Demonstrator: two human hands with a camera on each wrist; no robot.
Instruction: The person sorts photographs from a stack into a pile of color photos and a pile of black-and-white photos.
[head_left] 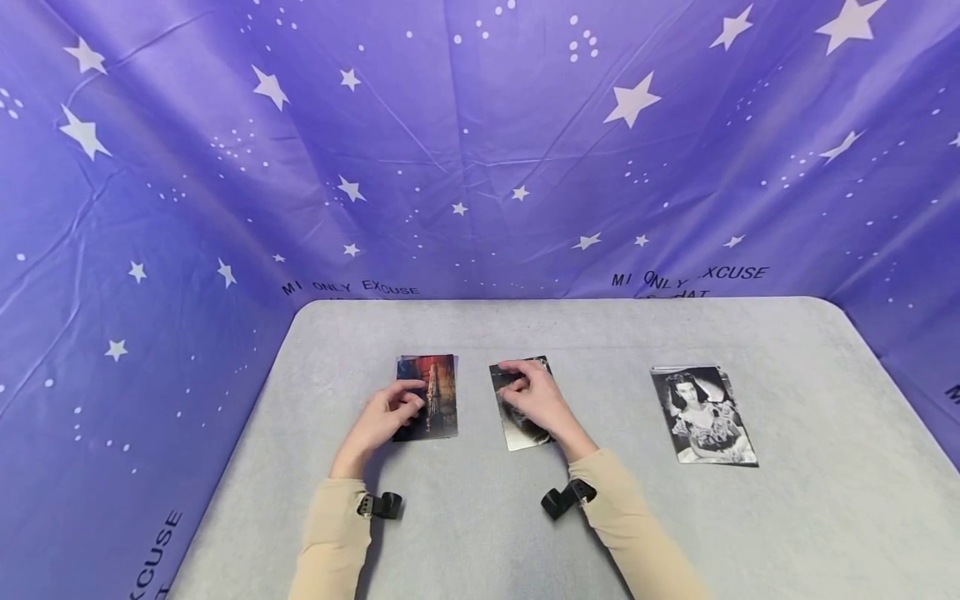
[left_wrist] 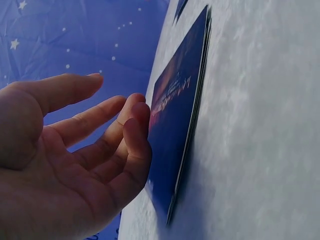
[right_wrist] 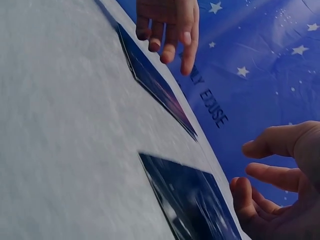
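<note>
On the left lies a small pile of photo cards [head_left: 442,400], its top one dark blue and red with a line of lettering. My left hand [head_left: 381,418] is over this pile, fingers loosely bent and thumb apart, with nothing held. In the left wrist view, the fingertips hover at or just above the card face; contact cannot be made out. A black-and-white photo card [head_left: 516,435] lies mid-table, partly covered by my right hand [head_left: 542,403]. That hand's fingers are loosely curved and hold nothing; the right wrist view shows them apart from the card.
Farther right, a pile of cards [head_left: 701,421] is topped by a black-and-white portrait of a seated figure. All lie on a grey table [head_left: 480,533]. A purple curtain [head_left: 480,150] with stars and lettering stands behind and along both sides.
</note>
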